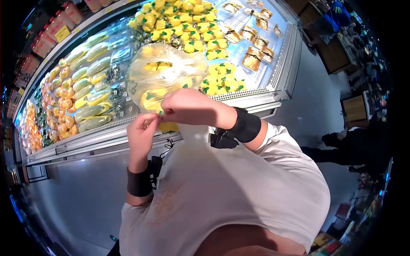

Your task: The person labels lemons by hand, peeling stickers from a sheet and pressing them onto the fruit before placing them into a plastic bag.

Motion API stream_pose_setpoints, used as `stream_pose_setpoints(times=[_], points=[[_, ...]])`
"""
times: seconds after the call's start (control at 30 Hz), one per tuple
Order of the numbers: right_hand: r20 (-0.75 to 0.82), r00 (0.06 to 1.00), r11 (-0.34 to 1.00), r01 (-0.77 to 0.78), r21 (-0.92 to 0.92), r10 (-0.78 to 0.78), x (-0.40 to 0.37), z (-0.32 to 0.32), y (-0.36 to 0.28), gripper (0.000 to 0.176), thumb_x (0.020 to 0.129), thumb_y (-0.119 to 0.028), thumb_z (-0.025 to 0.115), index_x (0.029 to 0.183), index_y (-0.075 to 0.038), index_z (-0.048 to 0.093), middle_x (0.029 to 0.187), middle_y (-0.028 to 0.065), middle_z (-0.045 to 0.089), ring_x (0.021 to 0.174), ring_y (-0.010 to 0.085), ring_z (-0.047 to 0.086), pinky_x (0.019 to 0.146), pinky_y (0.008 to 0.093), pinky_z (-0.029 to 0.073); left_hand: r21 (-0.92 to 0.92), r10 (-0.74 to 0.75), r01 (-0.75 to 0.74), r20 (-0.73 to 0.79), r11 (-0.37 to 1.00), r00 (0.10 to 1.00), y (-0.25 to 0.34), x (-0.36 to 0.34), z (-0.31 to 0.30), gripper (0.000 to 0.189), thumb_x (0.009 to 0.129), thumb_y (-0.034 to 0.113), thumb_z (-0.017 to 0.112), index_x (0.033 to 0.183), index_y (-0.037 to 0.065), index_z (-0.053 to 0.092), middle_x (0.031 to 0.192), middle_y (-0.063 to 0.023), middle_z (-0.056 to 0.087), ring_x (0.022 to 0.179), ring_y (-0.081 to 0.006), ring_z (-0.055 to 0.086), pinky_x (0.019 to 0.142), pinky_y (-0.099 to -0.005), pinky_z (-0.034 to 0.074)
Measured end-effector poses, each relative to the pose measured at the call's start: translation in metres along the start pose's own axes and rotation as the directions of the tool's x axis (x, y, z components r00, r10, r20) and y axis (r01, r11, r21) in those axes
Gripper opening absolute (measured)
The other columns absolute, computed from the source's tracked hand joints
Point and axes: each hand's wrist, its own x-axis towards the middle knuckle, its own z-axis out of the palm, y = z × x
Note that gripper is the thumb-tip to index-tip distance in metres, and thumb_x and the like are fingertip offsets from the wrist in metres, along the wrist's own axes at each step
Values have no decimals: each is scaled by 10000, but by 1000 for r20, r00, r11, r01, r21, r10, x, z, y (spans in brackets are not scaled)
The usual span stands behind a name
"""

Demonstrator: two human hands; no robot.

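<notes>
A puffed-out translucent plastic bag [171,70] hangs in front of me over the edge of the refrigerated display, with yellow showing through it. My right hand [183,104] is closed in a fist at the bag's near side, gripping its plastic. Close against it, my left hand [144,127] pinches with thumb and fingertips at the same spot. The fingers of both hands meet there, and the bit of plastic between them is mostly hidden. Black bands wrap both my wrists.
Yellow packages with green marks [183,30] are heaped behind the bag. Wrapped corn-like packs [92,79] and orange round fruit packs [64,102] lie to the left, brown packs [252,57] to the right. The display's metal rim [239,100] runs before me. A person in dark clothes [350,147] is at the right.
</notes>
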Motion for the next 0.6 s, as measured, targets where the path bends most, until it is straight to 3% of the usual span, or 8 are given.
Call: stream_pose_setpoints(times=[0.1,0.17,0.2,0.23,0.33,0.43,0.57,0.6], points=[[-3,1000,999,-7,37,7,-22,1,12,268,805,-283,669,759,-43,558,722,124,547,704,322,566,624,397,443,149,-51,50,-2,988,999,-11,-3,10,80,853,-9,629,929,-23,650,850,-52,668,764,-75,585,682,-193,452],[-169,983,979,102,175,-73,-43,9,30,264,788,-272,680,920,-66,582,746,127,569,744,329,586,646,400,459,251,-38,37,1,967,999,-15,-4,23,86,842,21,647,915,-23,664,843,-56,678,761,-79,590,693,-209,458],[-111,990,996,88,16,-86,-48,12,39,367,766,-280,693,1044,-76,565,759,132,582,758,335,594,652,395,471,287,-82,79,1,955,997,-15,-4,29,111,826,38,663,919,-21,670,838,-59,687,760,-80,595,696,-220,466],[-127,989,997,79,22,-76,-55,13,45,367,766,-280,693,1044,-76,565,759,132,582,758,335,594,652,395,471,298,-87,78,16,951,996,-15,-1,34,111,826,38,663,919,-21,670,838,-59,687,760,-80,595,696,-220,466],[152,987,998,-55,28,50,-66,6,54,346,753,-288,695,1002,-63,608,766,151,610,769,339,609,663,410,479,424,-17,-43,137,904,990,-20,7,49,89,834,14,670,917,-16,678,819,-35,671,729,-65,583,674,-204,467],[172,976,978,-159,133,135,-73,7,76,291,782,-277,670,999,-88,628,779,146,630,760,342,616,657,423,480,497,94,-213,253,841,963,-18,20,73,100,845,16,659,939,-7,680,851,-44,688,751,-68,596,695,-208,475],[122,989,968,-105,230,78,-85,13,115,221,884,-274,579,1006,-98,633,770,158,638,759,342,621,663,423,477,504,-13,-102,219,858,976,-39,42,92,106,841,51,666,944,34,684,872,-99,702,779,-169,671,720,-267,506],[159,981,959,-144,243,107,-89,16,129,232,917,-264,540,983,-66,639,750,161,638,720,306,630,665,390,476,496,-20,-114,257,861,966,-41,48,97,178,853,46,647,1028,13,658,967,-111,695,880,-165,659,793,-265,492]])
